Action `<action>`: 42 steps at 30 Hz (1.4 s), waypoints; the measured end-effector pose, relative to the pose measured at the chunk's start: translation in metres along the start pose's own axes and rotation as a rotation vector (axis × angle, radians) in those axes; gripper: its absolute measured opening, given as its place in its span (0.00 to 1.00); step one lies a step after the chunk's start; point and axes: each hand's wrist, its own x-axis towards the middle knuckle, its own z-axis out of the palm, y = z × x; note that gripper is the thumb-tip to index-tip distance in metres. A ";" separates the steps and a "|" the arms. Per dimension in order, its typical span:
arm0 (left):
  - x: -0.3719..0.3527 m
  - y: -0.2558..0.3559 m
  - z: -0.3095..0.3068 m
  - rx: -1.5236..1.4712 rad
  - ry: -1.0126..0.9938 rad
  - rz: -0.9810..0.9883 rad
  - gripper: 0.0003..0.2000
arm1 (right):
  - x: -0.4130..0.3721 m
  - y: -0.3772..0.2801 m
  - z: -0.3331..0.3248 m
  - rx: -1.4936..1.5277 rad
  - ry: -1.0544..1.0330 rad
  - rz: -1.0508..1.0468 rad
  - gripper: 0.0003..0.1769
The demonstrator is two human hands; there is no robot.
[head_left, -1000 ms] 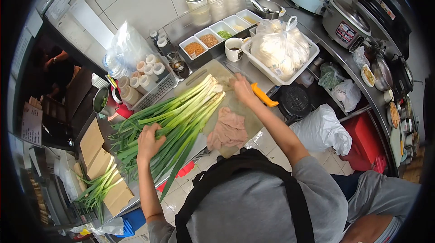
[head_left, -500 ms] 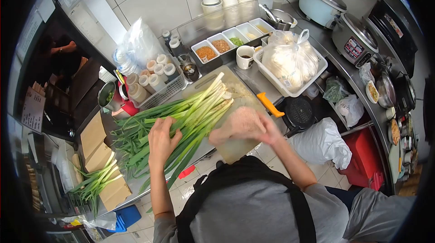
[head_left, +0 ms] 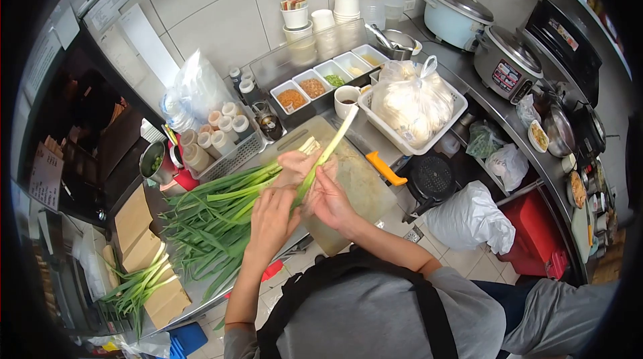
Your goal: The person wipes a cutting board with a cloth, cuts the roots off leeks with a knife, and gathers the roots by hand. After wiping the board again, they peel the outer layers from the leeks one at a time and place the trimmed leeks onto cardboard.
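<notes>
One green onion [head_left: 337, 136] is raised over the cutting board [head_left: 362, 188], its pale end pointing up and away. My right hand [head_left: 331, 203] is closed around its stalk. Beside it, my left hand [head_left: 271, 220] has its fingers curled at the greener, lower part of the same stalk; a blur partly covers the fingertips. Under and left of my hands lies a big bunch of green onions [head_left: 207, 218], with white ends on the board and leaves spread over the counter. A knife with an orange handle [head_left: 386, 168] lies at the board's right side.
Behind the board stand topping containers [head_left: 311, 88], a cup of dark liquid [head_left: 346, 99] and a white basket [head_left: 450, 132] with a filled plastic bag. Squeeze bottles [head_left: 218, 132] stand at the left. More green onions [head_left: 144, 278] lie on cardboard [head_left: 137, 218]. A rice cooker [head_left: 506, 64] stands back right.
My right hand has come left, now holding a single green onion raised off the bunch. My left hand has shifted right along the leaves to that stalk. The camera view has tilted slightly.
</notes>
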 end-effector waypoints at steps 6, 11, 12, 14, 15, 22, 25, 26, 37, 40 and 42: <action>0.006 -0.003 0.027 -0.097 0.033 -0.206 0.19 | 0.014 -0.003 0.034 -0.114 0.067 -0.197 0.11; -0.012 -0.003 0.015 -0.202 -0.065 -0.282 0.16 | 0.047 -0.055 0.026 -0.093 0.062 -0.223 0.18; -0.017 -0.007 0.011 -0.273 -0.065 -0.314 0.15 | 0.053 -0.075 0.027 -0.097 0.023 -0.251 0.20; -0.023 -0.020 -0.001 -0.476 -0.108 -0.394 0.16 | 0.056 -0.101 0.031 -0.001 -0.057 -0.378 0.26; -0.021 -0.027 -0.006 -0.538 -0.128 -0.432 0.16 | 0.057 -0.105 0.035 0.048 -0.101 -0.438 0.28; 0.035 -0.010 0.028 0.069 0.144 -0.228 0.23 | 0.023 -0.009 0.054 -0.135 -0.074 -0.415 0.21; 0.029 0.008 0.050 0.352 0.246 -0.132 0.22 | 0.049 -0.011 0.033 -0.451 0.093 -0.603 0.21; 0.023 0.011 0.047 0.334 0.199 -0.152 0.22 | 0.067 -0.017 0.020 -0.543 0.144 -0.667 0.22; 0.003 -0.057 -0.006 -0.992 -0.114 -0.505 0.22 | 0.055 -0.070 0.065 0.113 -0.091 -0.222 0.18; 0.024 -0.058 -0.004 -0.798 -0.080 -0.301 0.21 | 0.044 -0.012 0.054 -0.150 -0.217 -0.167 0.17; 0.033 -0.062 -0.018 -0.559 -0.135 -0.159 0.19 | 0.045 0.004 0.055 -0.298 -0.238 -0.194 0.17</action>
